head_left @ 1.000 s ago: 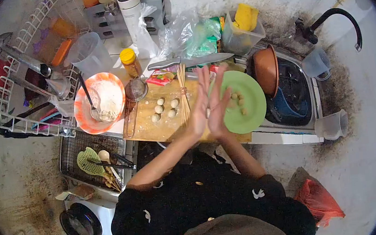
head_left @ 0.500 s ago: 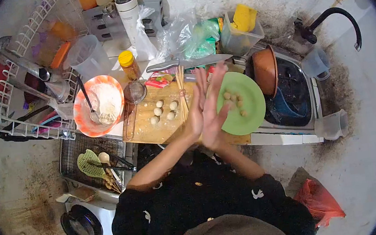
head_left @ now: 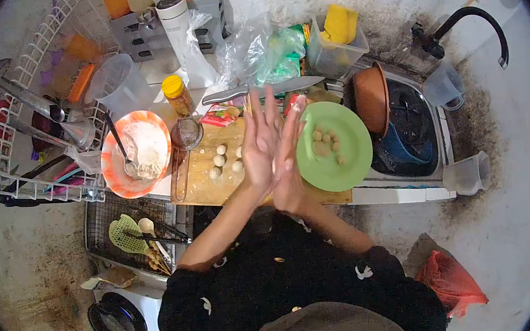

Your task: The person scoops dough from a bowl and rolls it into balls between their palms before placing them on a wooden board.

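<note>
Pale balls (head_left: 219,160) on wooden board (head_left: 206,190); sink (head_left: 413,121) at right, wall (head_left: 504,109) stained.

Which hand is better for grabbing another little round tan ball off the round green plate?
Probably the right hand: it's nearer the round green plate and its little round tan balls. The left hand is farther off, with the right hand between it and the plate.

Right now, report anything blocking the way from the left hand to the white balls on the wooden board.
Nothing visible blocks it: the white balls lie on the wooden board, with the left hand just to their right in view. What lies behind the hand is hidden.
</note>
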`<state>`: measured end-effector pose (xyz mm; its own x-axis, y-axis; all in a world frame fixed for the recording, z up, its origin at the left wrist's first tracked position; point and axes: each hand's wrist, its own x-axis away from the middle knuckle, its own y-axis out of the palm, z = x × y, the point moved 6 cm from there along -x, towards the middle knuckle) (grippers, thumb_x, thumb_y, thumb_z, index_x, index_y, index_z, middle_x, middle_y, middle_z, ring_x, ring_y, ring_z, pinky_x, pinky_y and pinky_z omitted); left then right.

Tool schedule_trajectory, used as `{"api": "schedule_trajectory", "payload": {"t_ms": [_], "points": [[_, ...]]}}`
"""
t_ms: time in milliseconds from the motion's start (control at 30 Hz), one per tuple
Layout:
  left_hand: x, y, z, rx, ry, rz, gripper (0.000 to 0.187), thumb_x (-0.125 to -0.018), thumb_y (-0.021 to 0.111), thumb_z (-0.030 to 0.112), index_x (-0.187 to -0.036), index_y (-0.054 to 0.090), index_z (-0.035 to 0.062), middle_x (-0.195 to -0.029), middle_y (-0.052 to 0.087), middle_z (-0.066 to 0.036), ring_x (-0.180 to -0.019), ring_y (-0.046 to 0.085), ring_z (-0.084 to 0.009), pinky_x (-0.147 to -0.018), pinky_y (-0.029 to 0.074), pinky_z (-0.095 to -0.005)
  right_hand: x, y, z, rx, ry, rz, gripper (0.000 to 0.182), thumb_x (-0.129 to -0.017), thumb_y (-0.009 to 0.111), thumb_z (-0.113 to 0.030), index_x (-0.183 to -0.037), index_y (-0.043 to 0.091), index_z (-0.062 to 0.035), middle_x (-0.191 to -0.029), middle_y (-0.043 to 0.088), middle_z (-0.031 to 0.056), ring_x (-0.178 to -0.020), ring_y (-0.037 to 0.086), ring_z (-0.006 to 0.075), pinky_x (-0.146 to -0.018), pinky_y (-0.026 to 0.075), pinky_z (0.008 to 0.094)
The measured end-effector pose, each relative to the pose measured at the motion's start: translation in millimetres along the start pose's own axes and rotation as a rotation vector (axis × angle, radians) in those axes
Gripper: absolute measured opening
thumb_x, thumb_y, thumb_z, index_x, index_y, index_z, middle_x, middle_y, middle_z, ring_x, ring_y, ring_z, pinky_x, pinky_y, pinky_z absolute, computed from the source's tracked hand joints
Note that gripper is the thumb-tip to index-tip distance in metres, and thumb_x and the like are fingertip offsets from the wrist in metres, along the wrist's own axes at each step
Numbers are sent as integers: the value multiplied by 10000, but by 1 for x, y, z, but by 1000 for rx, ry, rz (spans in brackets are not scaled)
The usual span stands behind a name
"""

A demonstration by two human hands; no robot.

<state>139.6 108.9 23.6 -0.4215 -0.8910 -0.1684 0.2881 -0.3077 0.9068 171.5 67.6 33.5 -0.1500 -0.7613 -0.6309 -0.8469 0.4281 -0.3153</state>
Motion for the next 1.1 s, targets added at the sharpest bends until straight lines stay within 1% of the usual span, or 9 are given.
{"api": "schedule_trajectory", "payload": {"t_ms": [133,300,367,500,700,833,867,1000,1100], "points": [[24,-18,-23,-741,-251,164,567,-954,223,382,-1394,131,36,-1457,145,-73,-1333,155,-228,-1086,143,-329,-11,-11,33,40,161,8,654,-930,159,-437,-1395,-13,-11,-1465,-1,167,-1352,-41,317,-1073,-46,432],[0,-6,-14,-368,-161,-30,568,-960,188,379,-1402,67,43,-1471,73,-66,-1351,91,-195,-1098,69,-306,4,21,31,234,247,-38,626,-920,272,-305,-1394,-6,-4,-1463,13,176,-1355,-11,300,-1088,-5,412],[-3,-4,-8,-112,13,87,564,-944,289,400,-1377,227,44,-1415,258,-61,-1296,251,-178,-1064,200,-310,-5,10,36,-36,209,-24,686,-903,116,-459,-1383,-70,-6,-1463,-60,153,-1353,0,289,-1083,24,407],[13,-27,-28,-541,-184,214,596,-930,293,447,-1384,220,68,-1400,293,-43,-1282,280,-160,-1059,211,-326,5,4,68,-149,454,-25,700,-906,61,-519,-1385,-105,-37,-1465,-103,123,-1353,9,279,-1083,36,397],[-7,1,0,46,-82,45,602,-950,200,404,-1403,18,51,-1469,71,-86,-1350,100,-203,-1101,63,-326,-16,-9,27,23,184,37,654,-923,175,-413,-1390,-55,-18,-1463,-58,158,-1354,-11,286,-1084,12,399],[14,-43,-44,-467,-220,-32,668,-929,227,471,-1402,23,46,-1468,73,-100,-1351,99,-198,-1099,66,-321,-15,-7,55,-338,232,21,784,-876,63,-579,-1373,-110,2,-1458,-123,142,-1347,-77,275,-1077,-34,387],[24,-27,-29,-685,-235,101,612,-922,274,473,-1380,238,69,-1435,223,-60,-1326,184,-221,-1088,135,-338,-15,-6,51,-271,209,-17,776,-875,114,-543,-1371,-109,9,-1456,-117,155,-1346,-72,288,-1077,-27,395],[-1,-5,7,-83,18,88,684,-902,231,532,-1408,114,87,-1463,140,-73,-1345,133,-231,-1094,91,-363,-13,-5,30,-5,126,-151,784,-868,316,-401,-1364,-105,36,-1447,-92,207,-1341,-54,338,-1078,4,423],[6,8,6,-212,73,-32,715,-891,208,556,-1413,51,93,-1474,81,-72,-1356,74,-215,-1097,48,-363,-17,0,23,118,77,-233,812,-865,417,-331,-1361,-103,49,-1442,-79,233,-1339,-44,363,-1078,19,437]]}}
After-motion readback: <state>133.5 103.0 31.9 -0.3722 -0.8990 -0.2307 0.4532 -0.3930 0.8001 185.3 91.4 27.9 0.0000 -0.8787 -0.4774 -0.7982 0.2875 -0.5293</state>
